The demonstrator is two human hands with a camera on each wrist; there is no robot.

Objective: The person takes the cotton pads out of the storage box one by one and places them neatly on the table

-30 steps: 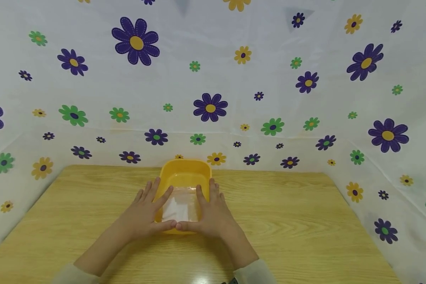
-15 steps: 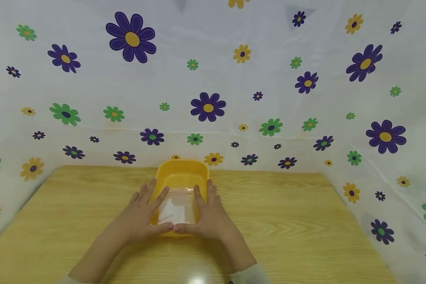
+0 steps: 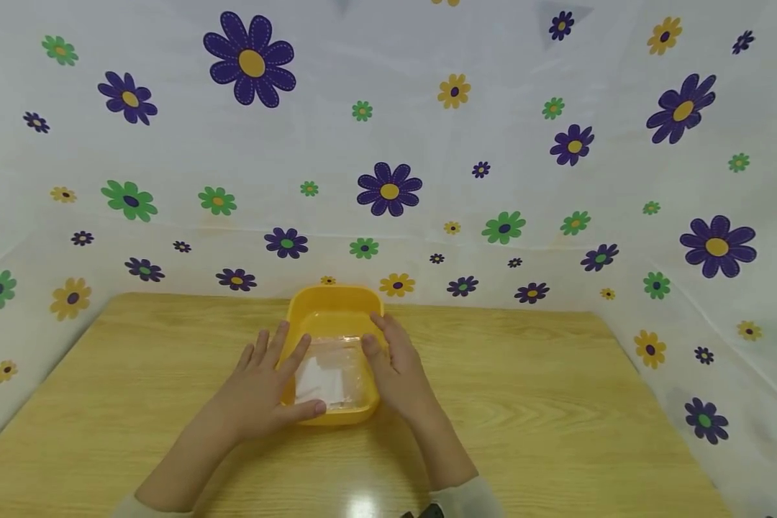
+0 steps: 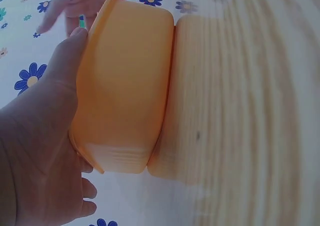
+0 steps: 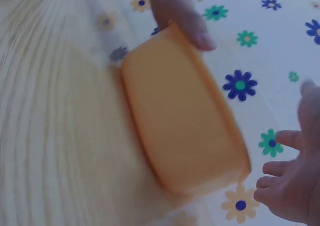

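Observation:
A yellow plastic tub [image 3: 337, 295] stands on the table near its back edge. Inside it lies a clear, shiny plastic packet [image 3: 329, 374] with white showing through. My left hand [image 3: 259, 392] spreads its straight fingers over the tub's left rim, the thumb reaching across the front. From the side, in the left wrist view, that hand [image 4: 47, 121] lies along the rim. Beside the right rim is my right hand [image 3: 404, 374], fingers loosely extended; in the right wrist view this hand [image 5: 292, 171] appears apart from the tub [image 5: 180, 116], holding nothing.
The wood-grain table [image 3: 524, 403] extends to both sides of the tub. Behind it and along the sides hangs a white cloth [image 3: 324, 151] printed with purple, green and yellow flowers.
My right hand has come off its spread pose; its thumb has left the front rim and the hand has turned at the right side. The left hand keeps its place on the tub.

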